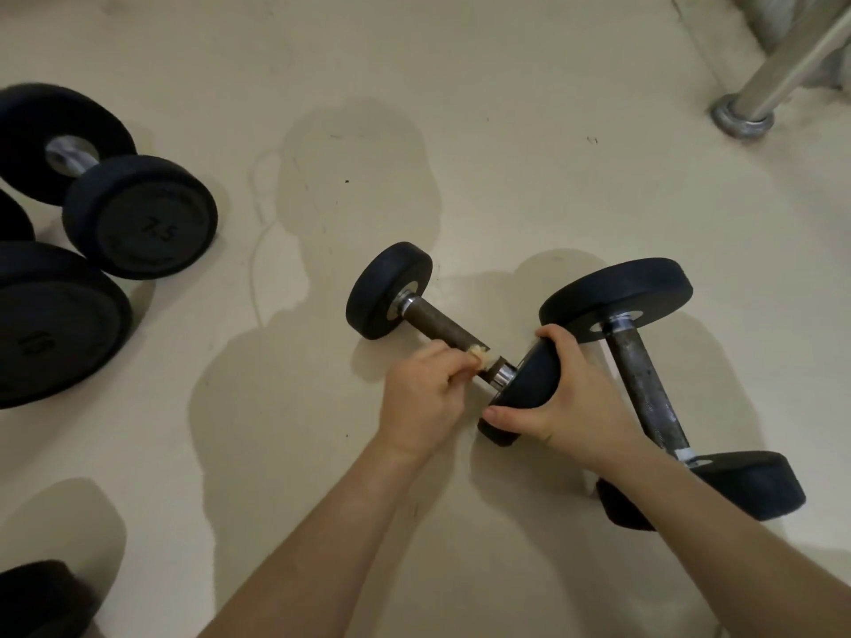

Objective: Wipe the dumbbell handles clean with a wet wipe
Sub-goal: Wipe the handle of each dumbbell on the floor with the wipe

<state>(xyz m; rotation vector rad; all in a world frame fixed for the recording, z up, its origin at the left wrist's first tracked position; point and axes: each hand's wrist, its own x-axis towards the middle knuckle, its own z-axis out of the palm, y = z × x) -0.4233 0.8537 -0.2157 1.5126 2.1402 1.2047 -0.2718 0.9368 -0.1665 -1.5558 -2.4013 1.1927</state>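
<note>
- Two bare forearms [322,545] reach in from the bottom edge toward the middle of a pale floor [506,131].
- Far left, three dark weight heads are cut off by the frame. One is in the bottom corner [41,600]. One is a large head [55,324] whose raised marking seems to read "10". One is a sliver [14,218] just above it. No writing can be read on the corner head or the sliver.
- Beside them lies one whole black dumbbell [138,218] with a shiny handle. Its near head is stamped "7.5".
- Counted whole, there are three dumbbells on the floor, and this is the only one with a clear number.
- At centre, the left hand [421,391] is clenched round one wet wipe [479,353]. Only a yellowish scrap of the wipe shows past the fingers, pressed onto the near end of a brown, rusty handle [437,322].
- That handle belongs to the small dumbbell [389,290], which lies slantwise on the floor between the hands, its far head up-left.
- The right hand [571,398] grasps this dumbbell's near head [529,384], with the fingers over the top rim and the thumb under it.
- Just to the right, touching or nearly touching that head, lies a bigger dumbbell [647,389] with a pitted grey-brown handle and no legible marking.
- At upper right stands one metal post [783,71] on a round base flange [741,117].
</note>
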